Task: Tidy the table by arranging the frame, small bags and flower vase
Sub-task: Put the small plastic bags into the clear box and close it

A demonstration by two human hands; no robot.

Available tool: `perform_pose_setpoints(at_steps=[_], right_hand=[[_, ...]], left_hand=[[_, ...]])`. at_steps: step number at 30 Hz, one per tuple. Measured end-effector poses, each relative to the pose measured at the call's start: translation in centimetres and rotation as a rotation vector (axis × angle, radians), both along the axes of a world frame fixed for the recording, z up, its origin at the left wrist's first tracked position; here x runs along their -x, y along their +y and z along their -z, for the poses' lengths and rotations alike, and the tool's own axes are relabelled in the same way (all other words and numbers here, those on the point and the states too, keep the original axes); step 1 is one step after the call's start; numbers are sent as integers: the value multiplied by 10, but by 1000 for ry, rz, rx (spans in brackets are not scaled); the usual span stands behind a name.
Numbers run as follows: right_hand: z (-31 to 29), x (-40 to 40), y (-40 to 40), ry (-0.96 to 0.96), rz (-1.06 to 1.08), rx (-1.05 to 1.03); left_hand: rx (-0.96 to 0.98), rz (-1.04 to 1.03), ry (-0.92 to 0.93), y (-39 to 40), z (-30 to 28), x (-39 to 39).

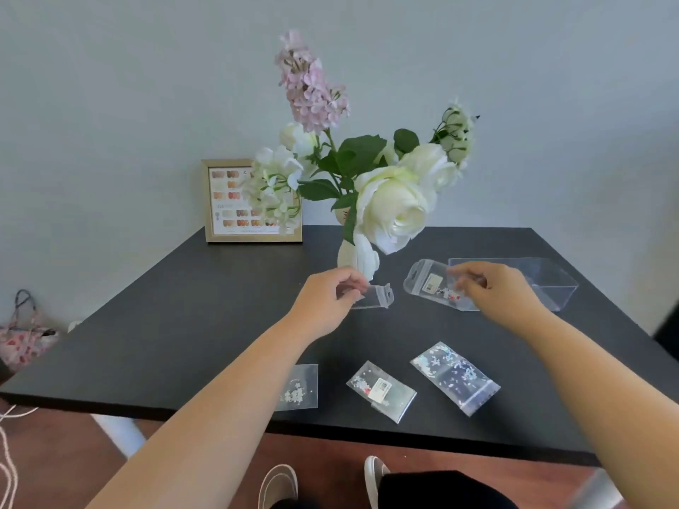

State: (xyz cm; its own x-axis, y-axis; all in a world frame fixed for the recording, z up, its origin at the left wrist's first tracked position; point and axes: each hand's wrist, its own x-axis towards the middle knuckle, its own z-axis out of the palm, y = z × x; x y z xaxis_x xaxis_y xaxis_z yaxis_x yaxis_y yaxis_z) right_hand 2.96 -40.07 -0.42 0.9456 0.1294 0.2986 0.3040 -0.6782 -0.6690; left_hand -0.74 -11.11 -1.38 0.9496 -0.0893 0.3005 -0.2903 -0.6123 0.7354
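My left hand [325, 301] pinches a small clear zip bag [374, 297] just in front of the white vase [349, 257], which holds white and lilac flowers. My right hand [494, 290] grips another clear zip bag with a label [428, 282] to the right of the vase. A gold picture frame [220, 202] stands upright at the table's back left edge, partly behind the flowers. Three more small bags lie near the front edge: one by my left forearm [301, 389], a labelled one [382, 391], and a glittery one [455, 378].
A clear plastic box [551, 281] lies on the black table [183, 306] behind my right hand. A floral bag [22, 336] sits on the floor at left, with white cords. My shoes show below the table's front edge.
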Motion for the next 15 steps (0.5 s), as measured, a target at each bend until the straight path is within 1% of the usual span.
perform_pose_setpoints(at_steps=[3,6,10,15], right_hand=[[-9,-13,-41,-136,187,-13],[-10,-33,-79,-173,307,26],[5,-48,-113,-111,380,144],[22,-60,-135,2,406,258]], left_hand=[[-21,58,-64,-40,-5,-11],[-52,146,-143,-82,-12,-22],[-66,189,-214,-134,-17,-36],[-61,194,-172,-185,-21,-64]])
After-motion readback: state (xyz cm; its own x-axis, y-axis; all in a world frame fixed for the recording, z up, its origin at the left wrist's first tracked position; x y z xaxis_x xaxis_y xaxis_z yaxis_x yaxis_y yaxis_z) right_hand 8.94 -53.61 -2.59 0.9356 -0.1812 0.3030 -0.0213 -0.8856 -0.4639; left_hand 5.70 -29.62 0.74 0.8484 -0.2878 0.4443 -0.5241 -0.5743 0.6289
